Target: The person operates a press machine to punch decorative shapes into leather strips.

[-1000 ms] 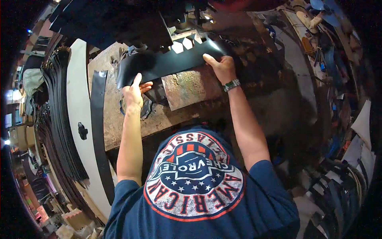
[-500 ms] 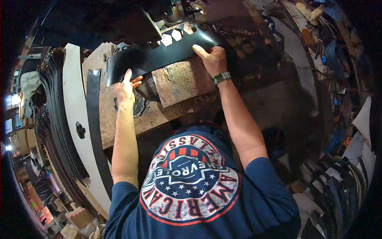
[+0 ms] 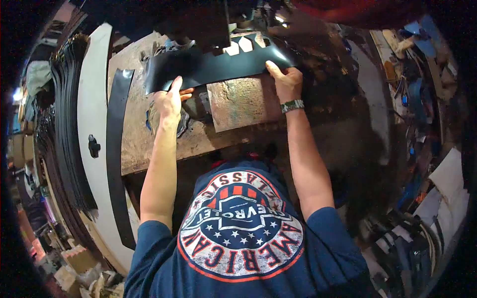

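A long, glossy black leather-like sheet (image 3: 213, 70) is stretched between my hands, its far edge notched with several pointed cut-outs toward the right. My left hand (image 3: 170, 101) grips its near edge at the left, thumb on top and fingers partly underneath. At the right end my right hand (image 3: 287, 83) holds the same sheet, thumb on its upper face and the other fingers mostly hidden. Beneath the sheet, a worn rectangular block (image 3: 244, 104) rests on the workbench (image 3: 184, 146).
Left of the bench runs a narrow black strip (image 3: 119, 149) beside a long white board (image 3: 92, 109) with a small black object (image 3: 94, 146) on it. Many dark strips (image 3: 74, 124) hang further left. Dark machinery overhangs the far side. Cut pieces (image 3: 412, 243) are piled at lower right.
The view has shifted, so bench, sheet and hands all appear further right. Both hands keep their grip on the sheet, with little visible change relative to the bench.
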Demonstrator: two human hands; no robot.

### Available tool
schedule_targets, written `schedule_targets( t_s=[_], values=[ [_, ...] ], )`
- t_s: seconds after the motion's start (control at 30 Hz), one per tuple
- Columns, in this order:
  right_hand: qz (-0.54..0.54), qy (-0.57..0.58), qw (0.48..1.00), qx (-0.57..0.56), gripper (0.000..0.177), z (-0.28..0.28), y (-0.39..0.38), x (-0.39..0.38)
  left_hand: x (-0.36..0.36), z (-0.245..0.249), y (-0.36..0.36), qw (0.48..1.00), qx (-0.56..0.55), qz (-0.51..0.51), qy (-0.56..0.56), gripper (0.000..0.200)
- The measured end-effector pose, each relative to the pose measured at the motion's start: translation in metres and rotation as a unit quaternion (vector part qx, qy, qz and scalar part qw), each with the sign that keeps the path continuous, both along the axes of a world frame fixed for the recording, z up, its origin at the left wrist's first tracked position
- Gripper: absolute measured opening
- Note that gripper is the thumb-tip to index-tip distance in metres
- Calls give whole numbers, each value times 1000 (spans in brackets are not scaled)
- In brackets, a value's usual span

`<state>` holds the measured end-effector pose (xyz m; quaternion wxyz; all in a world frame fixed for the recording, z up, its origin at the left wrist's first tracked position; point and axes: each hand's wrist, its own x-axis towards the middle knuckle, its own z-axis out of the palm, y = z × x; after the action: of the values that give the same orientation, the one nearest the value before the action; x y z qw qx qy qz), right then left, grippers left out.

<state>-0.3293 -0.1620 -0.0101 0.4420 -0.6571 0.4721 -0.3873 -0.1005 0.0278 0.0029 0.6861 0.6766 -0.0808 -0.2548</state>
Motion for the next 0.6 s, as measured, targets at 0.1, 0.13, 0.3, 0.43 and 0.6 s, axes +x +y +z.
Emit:
schedule_targets(
  t_s=[0.1,0.13,0.3,0.43,0.6],
  values=[
    [-14,21,1000,-5,40,-7,-5,-1,1,-1,1,1000,11,-7,-1,22],
    [-15,22,1000,-4,41,-14,-8,-1,0,2,2,1000,13,-15,-12,22],
    [-31,-11,995,90,36,6,5,-3,2,-9,0,999,-37,-6,-10,20],
    [-108,111,988,21,47,12,9,-23,3,-8,2,1000,-28,-8,-5,20],
    [-32,-133,991,-11,41,45,13,-2,4,-11,2,1000,-24,-17,-7,19]
  ],
)
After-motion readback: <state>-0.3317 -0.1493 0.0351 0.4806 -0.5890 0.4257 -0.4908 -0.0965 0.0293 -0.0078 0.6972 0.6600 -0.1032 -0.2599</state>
